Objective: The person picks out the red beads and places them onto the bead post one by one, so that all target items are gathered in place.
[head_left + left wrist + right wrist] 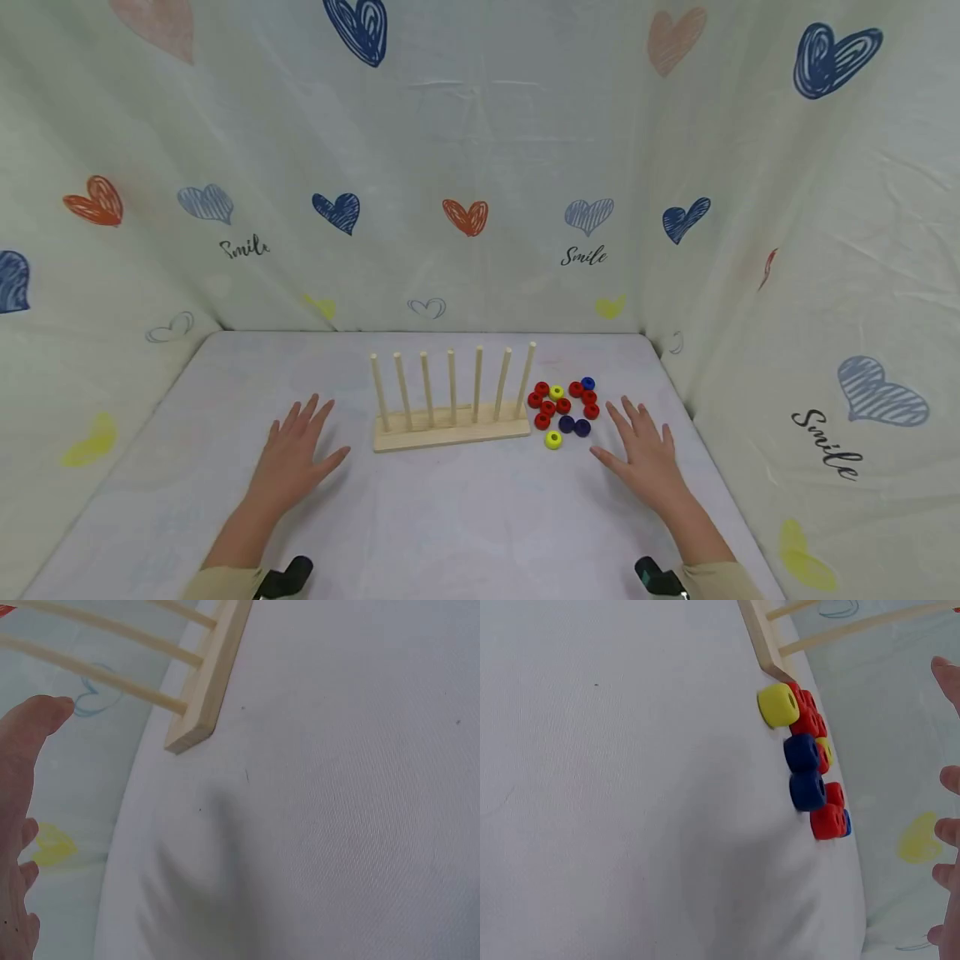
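A wooden peg rack (452, 435) with several upright bare pegs stands in the middle of the table. Beside its right end lies a loose group of red beads (563, 406), yellow beads (553, 439) and blue beads (582, 427), each with a hole. My left hand (295, 454) hovers left of the rack, fingers spread and holding nothing; in the left wrist view its thumb (46, 714) shows near the rack's end. To the right of the beads my right hand (643, 457) hovers with spread fingers, also holding nothing. Both hands cast shadows on the tabletop.
The white table (450, 533) has a back edge against a hanging curtain (510, 283) printed with hearts and "Smile". The curtain also encloses the left and right sides. Black wrist devices (288, 577) sit at both sleeves.
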Action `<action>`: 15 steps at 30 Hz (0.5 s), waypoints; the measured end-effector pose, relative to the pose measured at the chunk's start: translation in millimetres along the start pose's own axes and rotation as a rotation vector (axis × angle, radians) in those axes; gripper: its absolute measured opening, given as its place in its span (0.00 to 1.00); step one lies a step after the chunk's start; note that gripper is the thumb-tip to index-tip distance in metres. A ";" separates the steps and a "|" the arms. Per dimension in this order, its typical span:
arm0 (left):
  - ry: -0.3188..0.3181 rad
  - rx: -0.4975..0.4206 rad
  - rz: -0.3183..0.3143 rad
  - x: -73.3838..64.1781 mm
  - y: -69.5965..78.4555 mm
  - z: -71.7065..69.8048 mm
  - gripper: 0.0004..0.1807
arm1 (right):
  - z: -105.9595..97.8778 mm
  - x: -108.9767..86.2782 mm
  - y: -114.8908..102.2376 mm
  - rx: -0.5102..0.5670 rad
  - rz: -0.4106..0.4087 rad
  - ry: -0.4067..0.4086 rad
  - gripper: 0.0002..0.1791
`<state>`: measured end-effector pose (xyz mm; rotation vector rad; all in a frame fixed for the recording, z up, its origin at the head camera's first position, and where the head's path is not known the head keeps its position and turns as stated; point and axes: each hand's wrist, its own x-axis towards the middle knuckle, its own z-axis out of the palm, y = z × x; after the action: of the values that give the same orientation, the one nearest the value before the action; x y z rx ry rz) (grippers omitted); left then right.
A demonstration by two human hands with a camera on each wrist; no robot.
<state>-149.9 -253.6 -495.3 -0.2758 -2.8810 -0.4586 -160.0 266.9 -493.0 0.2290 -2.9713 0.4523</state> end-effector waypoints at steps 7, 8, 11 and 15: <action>-0.024 -0.026 -0.032 8.6 6.3 8.3 0.44 | 3.7 8.8 -6.4 0.080 0.012 -0.016 0.45; -0.025 -0.031 -0.037 9.5 6.8 9.9 0.44 | 4.4 10.1 -7.2 0.095 0.014 -0.023 0.45; -0.029 -0.055 -0.043 12.9 8.5 15.1 0.44 | 6.3 13.9 -10.1 0.136 0.028 -0.048 0.45; -0.017 -0.075 -0.031 18.2 12.0 23.7 0.44 | 7.5 17.5 -14.3 0.200 0.053 -0.071 0.46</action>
<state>-169.0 -232.0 -509.7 -0.2490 -2.8924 -0.5740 -175.6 248.9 -493.4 0.1891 -3.0067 0.7655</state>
